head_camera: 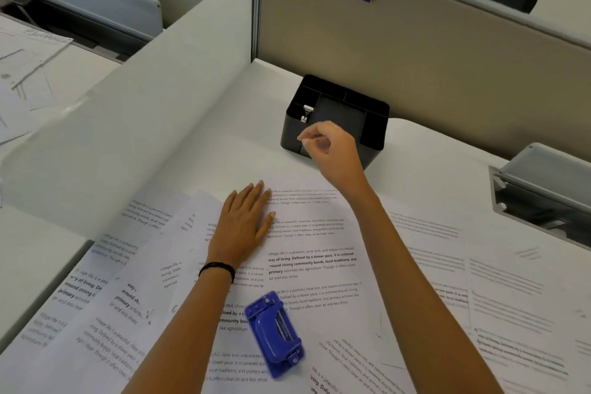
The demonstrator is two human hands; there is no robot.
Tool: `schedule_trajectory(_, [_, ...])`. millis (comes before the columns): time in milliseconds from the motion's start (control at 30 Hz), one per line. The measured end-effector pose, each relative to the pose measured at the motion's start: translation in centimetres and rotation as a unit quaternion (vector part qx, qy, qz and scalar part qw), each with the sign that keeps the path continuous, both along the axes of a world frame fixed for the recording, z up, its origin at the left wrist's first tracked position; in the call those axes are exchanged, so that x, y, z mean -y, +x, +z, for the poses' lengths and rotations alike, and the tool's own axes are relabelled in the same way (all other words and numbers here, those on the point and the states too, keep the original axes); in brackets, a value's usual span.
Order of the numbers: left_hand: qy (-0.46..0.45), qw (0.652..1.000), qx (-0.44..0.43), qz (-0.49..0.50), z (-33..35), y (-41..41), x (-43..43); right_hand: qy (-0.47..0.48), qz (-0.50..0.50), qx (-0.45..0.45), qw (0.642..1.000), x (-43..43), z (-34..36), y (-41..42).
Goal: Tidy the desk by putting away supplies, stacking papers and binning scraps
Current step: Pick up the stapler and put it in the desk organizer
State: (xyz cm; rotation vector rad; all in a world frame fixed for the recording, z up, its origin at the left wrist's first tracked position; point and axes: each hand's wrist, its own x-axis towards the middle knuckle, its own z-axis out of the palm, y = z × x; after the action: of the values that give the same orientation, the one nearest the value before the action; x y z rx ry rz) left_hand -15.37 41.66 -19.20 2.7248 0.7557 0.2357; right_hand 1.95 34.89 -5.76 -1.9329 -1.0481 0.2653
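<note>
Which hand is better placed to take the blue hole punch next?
Probably left: the left hand lies flat on the papers, nearer the hole punch; the right hand is at the black organizer.

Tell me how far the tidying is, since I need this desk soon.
Done: a binder clip sits in the black organizer. In hand: right hand hovers by it, fingers curled; left hand presses the printed sheets. Left: sheets lie unstacked, blue hole punch out.
</note>
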Motion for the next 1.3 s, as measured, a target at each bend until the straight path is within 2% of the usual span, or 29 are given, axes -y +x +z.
schedule_trajectory(100, [0.001, 1.0, -0.003, -0.005, 0.2, 0.0, 0.1, -0.028, -0.021, -0.027, 0.999, 2.9, -2.1, -2.2])
schedule_trajectory(167, [-0.001, 1.0, 0.001, -0.004, 0.3, 0.0, 0.1, -0.066, 0.0, -0.043, 0.997, 4.7, -3.9, -3.7])
schedule_trajectory(267, [0.0, 1.0, -0.002, -0.005, 0.3, 0.0, 0.1, -0.144, 0.072, -0.104, 0.982, 7.1, -5.5, -5.7])
schedule_trajectory(400, [0.001, 1.0, 0.001, -0.005, 0.3, 0.0, 0.1, -0.227, 0.199, -0.159, 0.94, 8.7, -6.2, -7.7])
schedule_trajectory(600, [0.003, 1.0, -0.002, -0.006, 0.2, -0.1, 0.1, -0.288, 0.278, -0.151, 0.904, 9.3, -6.6, -9.2])
schedule_trajectory(900, [0.007, 1.0, 0.003, -0.005, 0.1, 0.0, 0.0, -0.312, 0.292, -0.073, 0.901, 9.1, -6.9, -10.2])
schedule_trajectory(1100, [0.005, 1.0, 0.003, -0.005, 0.1, 0.0, 0.0, -0.324, 0.338, -0.104, 0.877, 8.7, -5.5, -10.2])
schedule_trajectory(1300, [0.003, 1.0, 0.004, -0.003, 0.1, 0.0, 0.0, -0.354, 0.391, -0.093, 0.844, 8.8, -4.9, -9.8])
